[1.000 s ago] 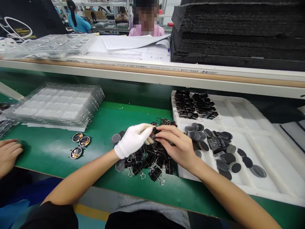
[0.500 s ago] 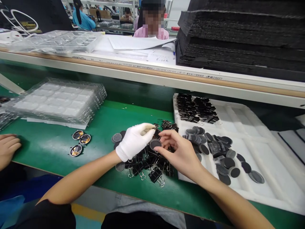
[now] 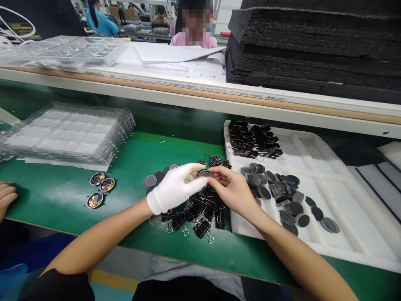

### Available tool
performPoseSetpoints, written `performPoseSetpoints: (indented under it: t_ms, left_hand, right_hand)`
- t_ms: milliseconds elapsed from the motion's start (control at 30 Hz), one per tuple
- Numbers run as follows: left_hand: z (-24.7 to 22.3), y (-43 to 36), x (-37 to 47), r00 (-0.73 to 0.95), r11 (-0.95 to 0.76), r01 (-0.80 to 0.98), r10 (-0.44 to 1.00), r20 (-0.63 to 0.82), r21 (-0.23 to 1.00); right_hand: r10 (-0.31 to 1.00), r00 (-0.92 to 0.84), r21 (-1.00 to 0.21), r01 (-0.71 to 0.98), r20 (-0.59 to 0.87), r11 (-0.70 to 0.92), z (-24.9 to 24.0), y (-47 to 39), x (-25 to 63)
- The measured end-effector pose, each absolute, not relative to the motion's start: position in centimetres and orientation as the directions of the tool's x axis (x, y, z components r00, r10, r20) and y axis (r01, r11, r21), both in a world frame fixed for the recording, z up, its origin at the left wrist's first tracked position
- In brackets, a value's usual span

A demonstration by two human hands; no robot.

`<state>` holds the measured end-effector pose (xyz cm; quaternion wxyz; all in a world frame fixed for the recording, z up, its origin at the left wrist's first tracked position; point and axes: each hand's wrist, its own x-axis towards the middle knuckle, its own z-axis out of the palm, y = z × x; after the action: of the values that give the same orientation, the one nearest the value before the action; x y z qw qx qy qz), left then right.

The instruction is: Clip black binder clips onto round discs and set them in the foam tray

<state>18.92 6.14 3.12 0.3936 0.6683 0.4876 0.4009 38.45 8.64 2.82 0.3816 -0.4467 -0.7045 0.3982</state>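
Observation:
A small round piece (image 3: pixel 204 173) with a dark rim is held between my two hands, above a pile of black binder clips (image 3: pixel 202 225). My left hand (image 3: pixel 178 186), in a white glove, is closed on its left side. The bare fingers of my right hand (image 3: pixel 230 186) pinch its right edge. Grey and black discs (image 3: pixel 150 181) lie just left of the glove. Farther left, three round pieces with dark and gold faces (image 3: pixel 95 200) rest on the green table (image 3: pixel 125 225).
At right a white foam tray (image 3: pixel 338 209) bears clips and many dark discs (image 3: pixel 296 208). Clear plastic trays (image 3: pixel 72 129) are stacked at left. A shelf edge (image 3: pixel 188 94) crosses above the table. Another person's hand (image 3: pixel 6 196) rests at the left edge; a person in pink sits opposite.
My right hand has brought the dark disc up against the piece at my left hand, and the hands have come together. The view has shifted slightly.

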Motion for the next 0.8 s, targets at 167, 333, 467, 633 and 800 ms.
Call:
performPoseSetpoints:
  t_ms: [167,333,467,633,800]
  left_hand:
    - [2.7,6.2,18.8,0.200,-0.277,0.410,0.957,0.211,0.869]
    - [4.1,8.4,17.7,0.203,-0.250,0.470,0.964,0.172,0.847]
    - [5.3,12.5,17.8,0.244,-0.314,0.867,0.944,0.220,0.386]
    - [4.7,15.1,20.1,0.442,-0.437,0.892,0.897,-0.015,0.118]
    - [5.0,14.2,18.7,0.460,-0.417,0.812,0.888,-0.006,0.409]
  right_hand:
    - [0.902,-0.401,-0.948,0.192,0.161,0.255,3.4,8.4,38.2]
    - [0.955,-0.282,-0.992,-0.114,0.088,0.058,4.9,9.5,39.0]
    - [0.997,-0.082,-0.888,-0.459,-0.002,-0.040,6.0,10.5,39.6]
    - [0.985,-0.161,-0.851,-0.507,-0.064,-0.139,6.4,10.5,39.9]
    - [0.970,-0.240,-0.957,-0.270,-0.035,-0.101,6.6,10.3,41.0]
